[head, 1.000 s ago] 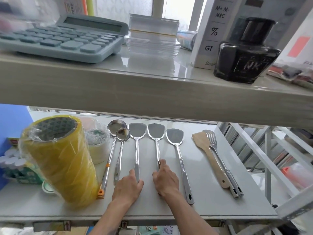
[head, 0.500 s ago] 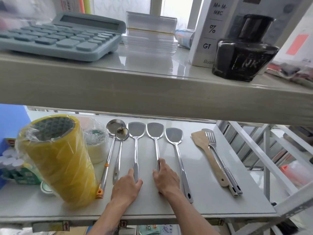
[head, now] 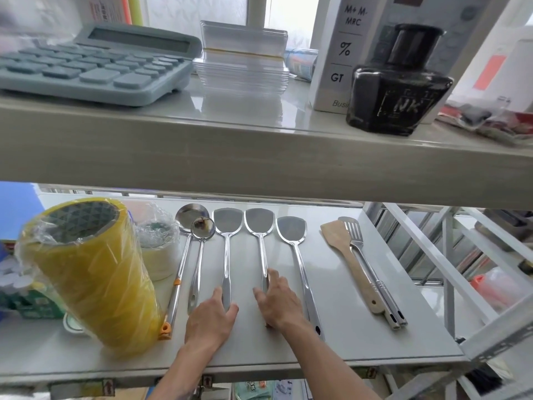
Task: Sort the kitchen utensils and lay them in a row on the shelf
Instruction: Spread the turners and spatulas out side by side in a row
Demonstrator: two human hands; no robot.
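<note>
Altogether two ladles (head: pixel 189 249), four metal turners (head: pixel 227 255), one wooden spatula (head: pixel 346 255).

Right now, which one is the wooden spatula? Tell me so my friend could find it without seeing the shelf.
Look at the lower shelf, under the one with the calculator. Past the three shiny metal turners in the middle, two utensils lie close together near the right end. The wooden spatula is the left one of that pair, beside the slotted metal turner; it is the only light brown utensil, all others are shiny steel.
</note>
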